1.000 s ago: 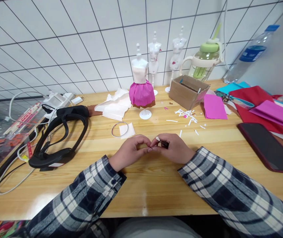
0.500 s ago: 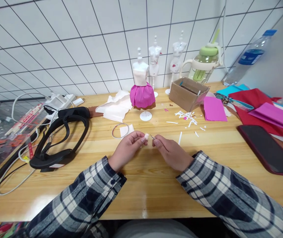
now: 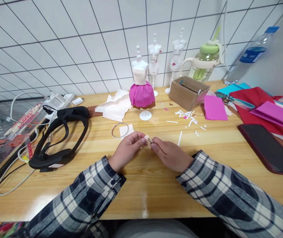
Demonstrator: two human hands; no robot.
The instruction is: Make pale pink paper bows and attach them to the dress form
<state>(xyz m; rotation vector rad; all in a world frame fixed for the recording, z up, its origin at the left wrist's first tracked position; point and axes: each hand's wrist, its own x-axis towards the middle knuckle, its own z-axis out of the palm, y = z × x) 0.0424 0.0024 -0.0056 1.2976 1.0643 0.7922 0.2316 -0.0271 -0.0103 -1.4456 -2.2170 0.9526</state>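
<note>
My left hand (image 3: 128, 148) pinches a small cream piece (image 3: 146, 137), its end exposed, seemingly for the slim metal tool (image 3: 150, 140) my right hand (image 3: 172, 154) pinches, between the front and back edges of the surface (image 3: 143, 195).

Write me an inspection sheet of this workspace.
Surface: wooden table, glossy, with glare near the front edge.
Job's things: small pale piece and thin metal tool, type unclear, ends close together; contact unclear.
Clutter: white strips scattered, cardboard box, dark phone at right.
Hands: left hand pinches the piece; right hand grips the tool.
Cables: white cables loosely looped at left, around the black headgear.
Surroundings: white tiled wall behind; bottle leaning at right.
</note>
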